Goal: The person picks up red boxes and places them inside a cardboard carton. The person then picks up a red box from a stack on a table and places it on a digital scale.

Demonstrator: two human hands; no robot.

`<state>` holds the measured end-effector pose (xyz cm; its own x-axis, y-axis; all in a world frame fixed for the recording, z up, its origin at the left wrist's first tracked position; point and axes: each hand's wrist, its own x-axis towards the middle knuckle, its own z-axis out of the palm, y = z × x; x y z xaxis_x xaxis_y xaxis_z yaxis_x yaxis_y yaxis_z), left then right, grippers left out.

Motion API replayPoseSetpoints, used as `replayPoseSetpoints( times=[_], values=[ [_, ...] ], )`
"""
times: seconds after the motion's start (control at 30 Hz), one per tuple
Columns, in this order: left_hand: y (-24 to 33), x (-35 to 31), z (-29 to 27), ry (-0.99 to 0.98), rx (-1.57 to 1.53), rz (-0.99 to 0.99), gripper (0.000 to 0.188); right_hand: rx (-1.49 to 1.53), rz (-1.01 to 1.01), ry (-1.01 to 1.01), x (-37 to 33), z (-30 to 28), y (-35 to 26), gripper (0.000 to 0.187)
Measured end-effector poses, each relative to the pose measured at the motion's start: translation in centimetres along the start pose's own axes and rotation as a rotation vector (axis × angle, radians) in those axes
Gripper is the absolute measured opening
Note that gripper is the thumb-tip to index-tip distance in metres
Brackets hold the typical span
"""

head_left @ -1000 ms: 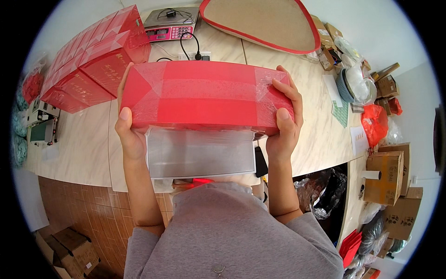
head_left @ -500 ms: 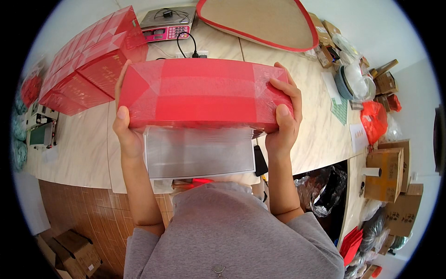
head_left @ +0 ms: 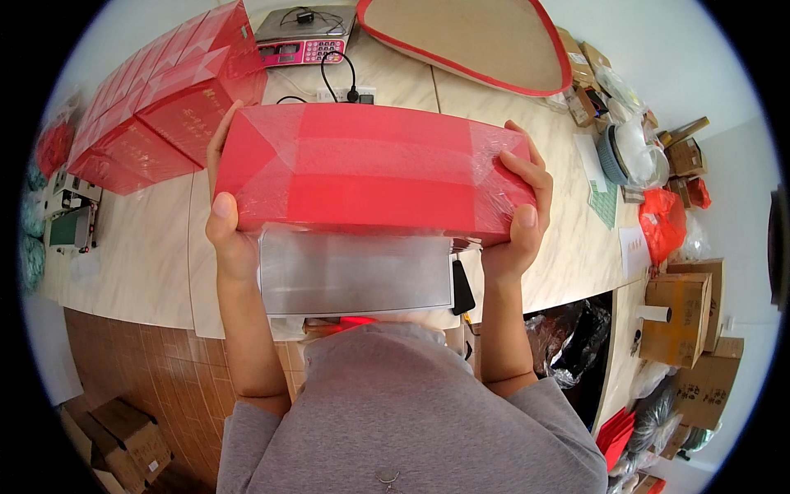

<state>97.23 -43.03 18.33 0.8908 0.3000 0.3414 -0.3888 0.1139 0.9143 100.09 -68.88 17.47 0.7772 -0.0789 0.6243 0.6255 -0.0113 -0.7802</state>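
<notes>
Between both hands I hold a long red box [head_left: 370, 169] in clear plastic wrap, raised over the table. My left hand [head_left: 229, 226] grips its left end, thumb on the near side and fingers behind. Around the right end closes my right hand [head_left: 527, 206], with fingers over the top corner and the thumb at the near edge. Below the box lies a grey rectangular sheet or panel [head_left: 354, 276], partly covered by it. Beside that panel's right edge is a black phone [head_left: 462, 288]. The box's underside is out of sight.
Several wrapped red boxes [head_left: 156, 115] are stacked at the back left, close to my left hand. Behind stand a pink-fronted scale [head_left: 304, 51], a power strip with a plugged cable [head_left: 352, 95] and a red-rimmed tray [head_left: 469, 41]. Cartons [head_left: 676, 317] line the right side.
The red box has shifted slightly right in view and tilted, its right end now lower. Both hands have kept their grip on it.
</notes>
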Motion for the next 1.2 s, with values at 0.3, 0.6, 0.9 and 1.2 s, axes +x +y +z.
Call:
replayPoseSetpoints(
  times=[0.3,0.6,0.9,1.2],
  values=[
    [0.4,0.0,-0.4,-0.021,0.047,0.054,0.097,-0.175,0.476,-0.516,-4.1,-6.0,3.7,0.09],
    [-0.6,0.3,-1.5,-0.053,0.063,0.057,0.102,-0.32,0.724,-0.754,-10.0,-10.4,13.8,0.057],
    [6.8,0.0,3.3,0.208,0.012,-0.164,0.108,-0.722,0.129,-0.733,-7.8,-9.6,12.4,0.072],
    [0.0,0.2,-2.3,0.037,-0.069,-0.009,0.106,-0.461,0.471,-0.828,-7.5,-7.2,12.0,0.08]
  ],
)
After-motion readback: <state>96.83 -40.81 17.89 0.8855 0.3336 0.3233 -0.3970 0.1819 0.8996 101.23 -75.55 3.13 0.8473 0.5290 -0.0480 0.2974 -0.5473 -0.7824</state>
